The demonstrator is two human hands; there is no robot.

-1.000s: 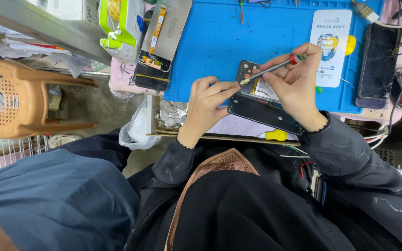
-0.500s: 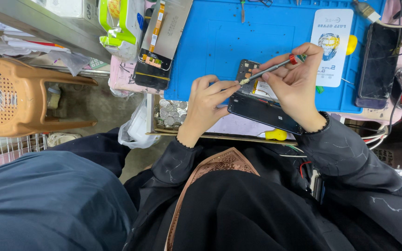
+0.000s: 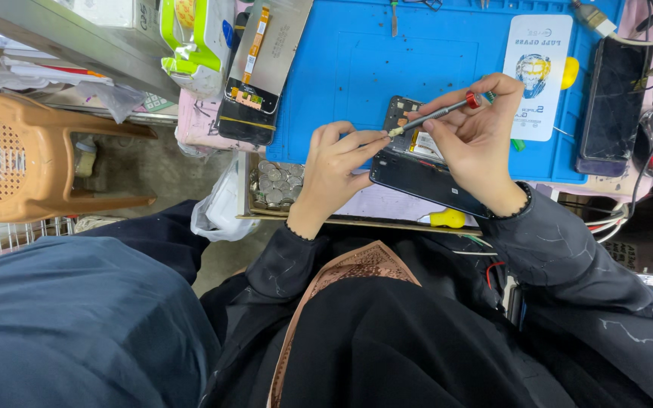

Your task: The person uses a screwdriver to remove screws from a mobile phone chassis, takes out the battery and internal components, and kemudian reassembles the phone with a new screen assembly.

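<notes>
Overhead, pinching a slim screwdriver [image 3: 436,113] in the right hand [image 3: 478,140], tip touching the opened phone [image 3: 417,140] lying on the blue mat [image 3: 357,68]; steadying the phone's edge with left hand [image 3: 334,170] fingers [image 3: 368,142] closed narrow, beside a tray of coins [image 3: 273,185].

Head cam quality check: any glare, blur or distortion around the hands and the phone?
Head view: even, soft light, no hard shadows. Left hand, right hand, screwdriver and opened phone are sharp, no motion blur. Mild sheen on the dark phone back. Wide-angle bending at the edges, seen on the plastic stool; near clothing is soft.
</notes>
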